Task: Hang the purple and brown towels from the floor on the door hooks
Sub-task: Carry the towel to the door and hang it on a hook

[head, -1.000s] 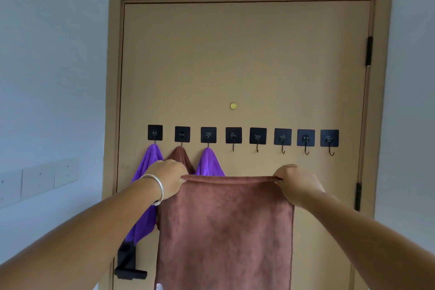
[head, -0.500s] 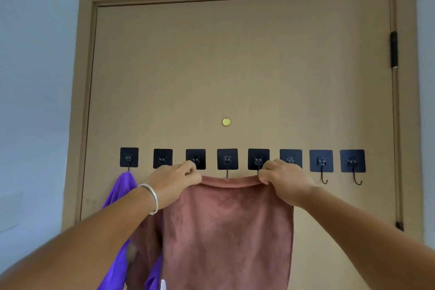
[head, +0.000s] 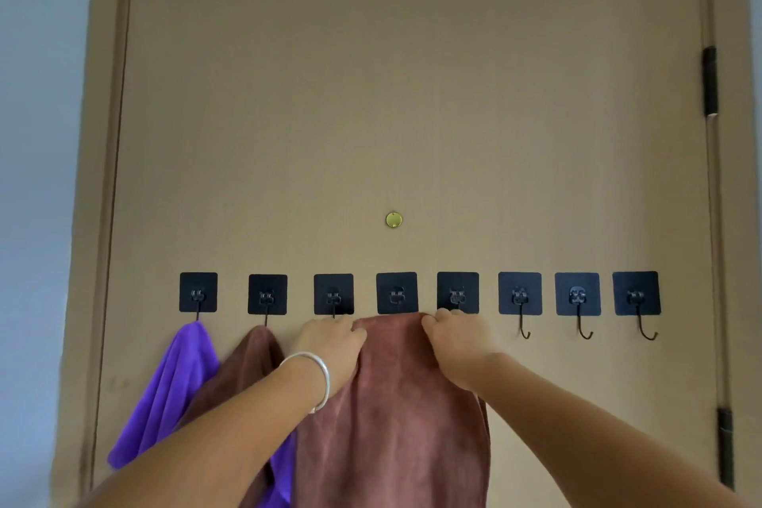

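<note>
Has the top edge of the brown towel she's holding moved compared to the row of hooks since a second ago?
Yes. The held brown towel has risen: its top edge, earlier well below the black hook pads, now meets the fourth pad's bottom, and both hands' grips have drawn closer together.

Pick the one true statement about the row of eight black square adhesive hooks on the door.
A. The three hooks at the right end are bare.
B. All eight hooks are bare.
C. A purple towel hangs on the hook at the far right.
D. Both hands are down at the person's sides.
A: the three right-end black square adhesive hooks carry nothing, while the purple towel hangs at the far left.
</note>
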